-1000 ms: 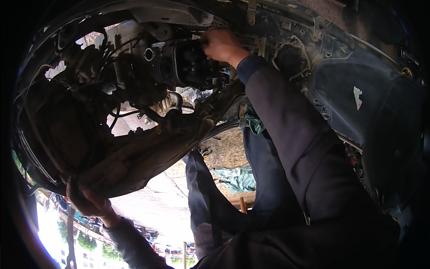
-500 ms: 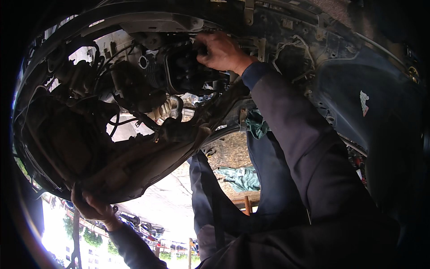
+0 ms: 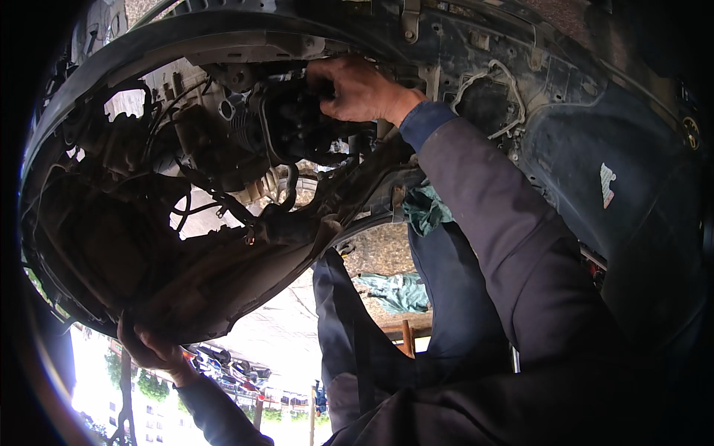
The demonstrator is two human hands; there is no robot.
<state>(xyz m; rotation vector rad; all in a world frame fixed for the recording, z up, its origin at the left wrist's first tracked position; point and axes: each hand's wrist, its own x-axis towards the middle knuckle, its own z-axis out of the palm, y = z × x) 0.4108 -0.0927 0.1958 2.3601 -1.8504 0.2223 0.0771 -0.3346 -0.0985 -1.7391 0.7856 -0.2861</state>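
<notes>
A scooter-like vehicle's open body fills the upper left, with a dark, grimy engine (image 3: 297, 123) inside it. My right hand (image 3: 357, 89) reaches in at the top of the engine, fingers curled and closed. A short shiny metal piece (image 3: 286, 76) shows just left of its fingertips; whether the fingers hold it I cannot make out. At the lower left, my left hand (image 3: 152, 348) is wrapped round the lower rim of the dark body panel (image 3: 223, 297). Its fingertips are partly hidden in shadow there.
Hoses and cables (image 3: 186, 204) hang between engine and panel. On the right is a broad dark plastic panel (image 3: 602, 156), beside a looped pale cable (image 3: 518, 104). Green cloths lie on my thigh (image 3: 428, 208) and on the ground (image 3: 398, 292). Parked two-wheelers (image 3: 230, 368) stand beyond.
My right hand has shifted slightly left, and the shiny metal piece beside its fingertips now shows. My left hand keeps its hold on the panel rim. The view has shifted a little.
</notes>
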